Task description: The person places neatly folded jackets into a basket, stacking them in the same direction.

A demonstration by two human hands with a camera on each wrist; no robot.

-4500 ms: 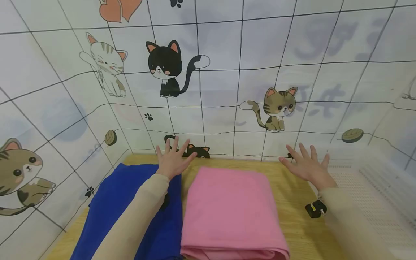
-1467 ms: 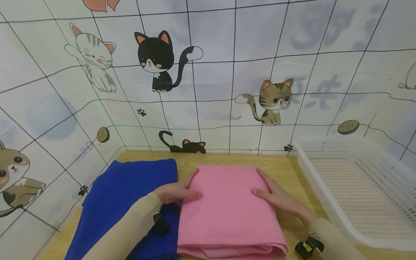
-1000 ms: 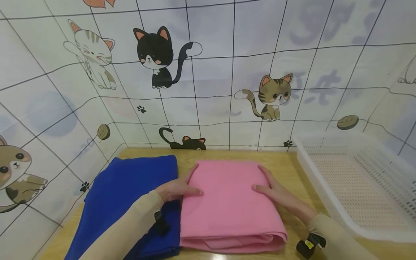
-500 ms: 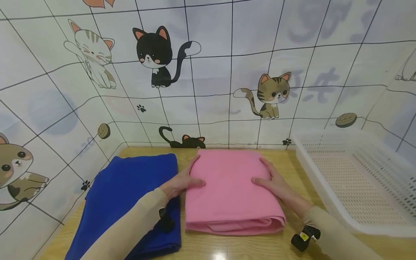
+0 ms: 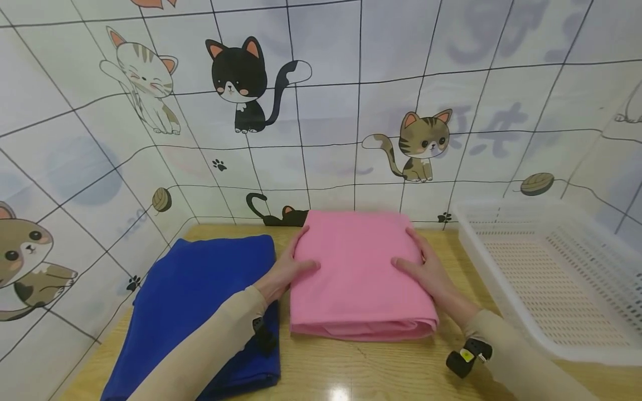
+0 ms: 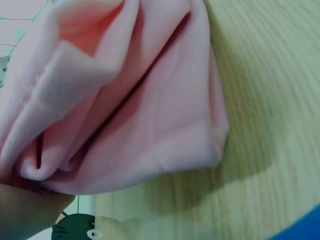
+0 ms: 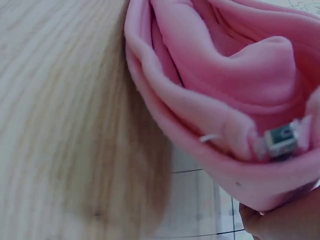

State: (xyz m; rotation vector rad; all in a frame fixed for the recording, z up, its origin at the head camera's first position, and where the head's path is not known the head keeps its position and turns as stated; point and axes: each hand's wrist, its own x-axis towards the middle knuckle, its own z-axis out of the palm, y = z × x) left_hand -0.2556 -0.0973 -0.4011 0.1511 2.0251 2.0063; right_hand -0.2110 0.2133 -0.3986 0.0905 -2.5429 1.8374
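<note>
A folded pink garment [image 5: 353, 267] is held between both hands in the head view. My left hand [image 5: 287, 270] grips its left side, thumb on top and the other fingers wrapped round the edge. On the opposite side my right hand [image 5: 431, 274] holds it the same way. The garment's far edge overlaps the foot of the wall. Soft layered folds show in the left wrist view, with part of the left hand [image 6: 30, 212] under them. A small label [image 7: 281, 141] is visible inside the folds in the right wrist view, above the right hand [image 7: 287, 220].
A folded blue garment [image 5: 200, 289] lies on the wooden table [image 5: 361, 365] at the left, partly under the left forearm. To the right stands a white perforated plastic basket [image 5: 501, 295]. Behind the table rises a wall covering [image 5: 331, 128] printed with cats.
Both hands came down from raised and spread to grip the pink garment's sides. Since then the garment has moved away from me, toward the wall. The blue garment and basket stay put.
</note>
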